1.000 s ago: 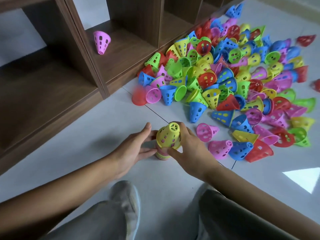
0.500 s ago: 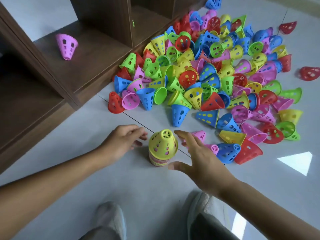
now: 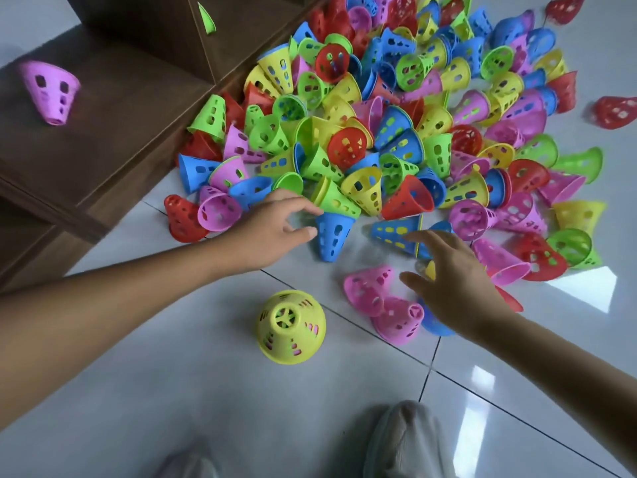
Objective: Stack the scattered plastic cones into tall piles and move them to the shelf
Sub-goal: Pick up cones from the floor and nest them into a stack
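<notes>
- A person's left hand (image 3: 272, 229) reaches over the tiled floor (image 3: 172, 391), fingers loosely spread and holding nothing, just beside a blue perforated plastic cone (image 3: 331, 236) at the near edge of the scattered multicoloured cone heap (image 3: 413, 132).
- The right hand (image 3: 455, 288) hovers with fingers wide above pink perforated cones (image 3: 382, 305).
- A short stack topped by a yellow perforated cone (image 3: 291, 327) stands upright on the floor between the forearms.
- A lone pink cone (image 3: 48, 93) lies on the brown wooden shelf (image 3: 138, 108).
</notes>
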`<state>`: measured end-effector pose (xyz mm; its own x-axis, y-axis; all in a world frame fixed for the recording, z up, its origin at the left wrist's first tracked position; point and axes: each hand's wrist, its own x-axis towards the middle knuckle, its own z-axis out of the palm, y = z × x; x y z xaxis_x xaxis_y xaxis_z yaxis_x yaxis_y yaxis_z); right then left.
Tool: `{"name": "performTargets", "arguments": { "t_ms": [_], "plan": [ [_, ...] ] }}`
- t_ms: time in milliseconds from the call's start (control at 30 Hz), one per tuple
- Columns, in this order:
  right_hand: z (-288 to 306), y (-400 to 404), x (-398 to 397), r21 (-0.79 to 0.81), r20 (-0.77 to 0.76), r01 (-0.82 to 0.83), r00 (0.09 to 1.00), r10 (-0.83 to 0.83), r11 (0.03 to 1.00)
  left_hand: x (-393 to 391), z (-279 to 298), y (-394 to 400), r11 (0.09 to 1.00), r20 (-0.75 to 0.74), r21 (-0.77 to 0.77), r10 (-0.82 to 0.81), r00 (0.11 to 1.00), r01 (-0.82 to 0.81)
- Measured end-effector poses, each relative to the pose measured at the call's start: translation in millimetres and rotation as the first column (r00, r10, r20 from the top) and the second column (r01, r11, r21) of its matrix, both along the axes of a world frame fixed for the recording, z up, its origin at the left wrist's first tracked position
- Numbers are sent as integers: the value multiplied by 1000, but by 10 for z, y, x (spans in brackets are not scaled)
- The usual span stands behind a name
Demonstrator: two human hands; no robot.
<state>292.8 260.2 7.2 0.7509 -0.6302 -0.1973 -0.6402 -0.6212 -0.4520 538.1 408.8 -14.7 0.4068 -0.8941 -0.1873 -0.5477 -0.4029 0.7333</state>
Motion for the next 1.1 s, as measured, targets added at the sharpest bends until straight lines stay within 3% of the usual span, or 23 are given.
{"name": "performTargets", "arguments": {
  "t_ms": [300,467,733,900,1000,1100],
  "plan": [
    [-106,-287,146,168,-99,68,994,-52,983,5,-181,-353,997,42,62,-42,998,40],
    [-98,-269,148,228,-68,81,995,-67,970,-39,-194,-325,1000,39,-9,-9,999,10],
    [158,50,-3,315,101,152,976,-192,937,-129,183,14,950,-80,-223,207,975,-220],
    [356,335,-53,548,335,233,819,-466,803,-245,631,273,835,-277,-342,349,895,-432],
    [446,473,-73,680,367,258,691,-623,687,-327,840,466,741,-488,-347,381,785,-575],
    [557,586,-73,806,344,222,578,-740,548,-457,995,691,706,-637,-318,335,694,-633]
  ]
}}
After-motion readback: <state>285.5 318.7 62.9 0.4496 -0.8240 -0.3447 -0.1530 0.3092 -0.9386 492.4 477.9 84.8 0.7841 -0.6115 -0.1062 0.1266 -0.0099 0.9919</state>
